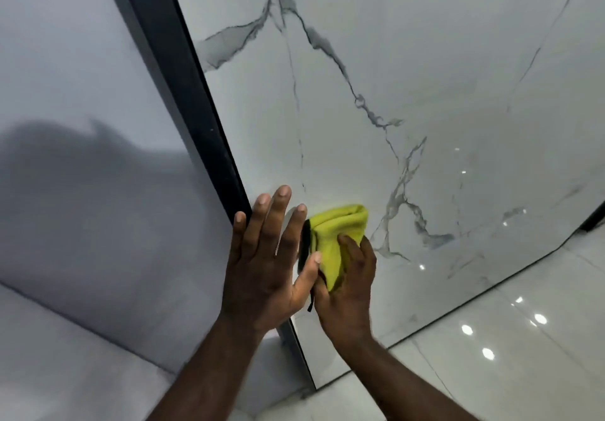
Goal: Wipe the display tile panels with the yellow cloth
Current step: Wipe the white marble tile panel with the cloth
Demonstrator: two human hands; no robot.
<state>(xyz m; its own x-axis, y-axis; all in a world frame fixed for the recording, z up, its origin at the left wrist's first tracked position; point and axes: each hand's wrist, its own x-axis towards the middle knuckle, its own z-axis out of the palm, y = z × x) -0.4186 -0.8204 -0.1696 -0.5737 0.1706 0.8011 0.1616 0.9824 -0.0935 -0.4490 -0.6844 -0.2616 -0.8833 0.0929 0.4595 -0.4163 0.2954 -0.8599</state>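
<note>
1. Here, in the head view, the only one we have, the job looks under way rather than finished. The bunched yellow cloth with a black edge (339, 230) lies against the large glossy white marble-look tile panel with grey veins (409, 93). It sits low down near the panel's left edge, in the lower middle of the frame.
2. We cannot read from the surface which parts have been wiped, since the panel shines evenly and shows no streak or dust line. We judge that the wide stretch above and to the right of the cloth may yet need passes.
3. The plain pale grey panel (82, 93) fills the left of the frame, beyond the black frame strip (183, 93). No cloth is on it, and we cannot tell whether it is done.
4. The right hand (347, 286) reaches up from the lower centre. Its fingers and thumb curl round the lower part of the cloth, gripping it and pressing it to the panel.
5. The left hand (268, 257), just left of the cloth, is spread flat with straight fingers and holds nothing. Its fingertips lie at the panel's left edge beside the black strip, and its thumb is close against the cloth.
6. Glossy white floor tiles (491, 338) show at lower right.
</note>
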